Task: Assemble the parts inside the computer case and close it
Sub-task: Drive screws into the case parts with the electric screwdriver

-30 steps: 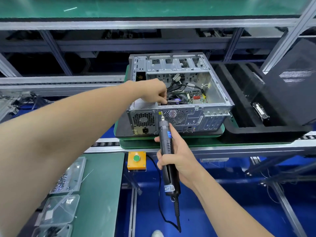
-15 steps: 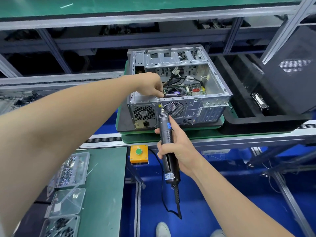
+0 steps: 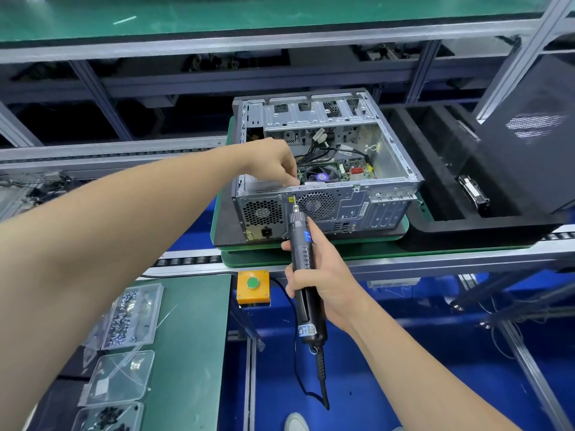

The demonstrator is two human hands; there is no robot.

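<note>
Now, right hand point(image 3: 328, 289) grips screwdriver point(image 3: 299, 227); left hand point(image 3: 273, 161) seemingly pinches case rim point(image 3: 329, 186).

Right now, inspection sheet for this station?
surface: green pallet on roller conveyor.
job's things: open case, rear toward camera; driver tip at its rear wall; black panel right.
clutter: screw trays, button box.
grips: left grip bunched at case's rear rim, contents hidden; right grip holds driver.
cables: driver cord hangs; loose leads inside case.
surroundings: foam tray right, shelf above.
</note>
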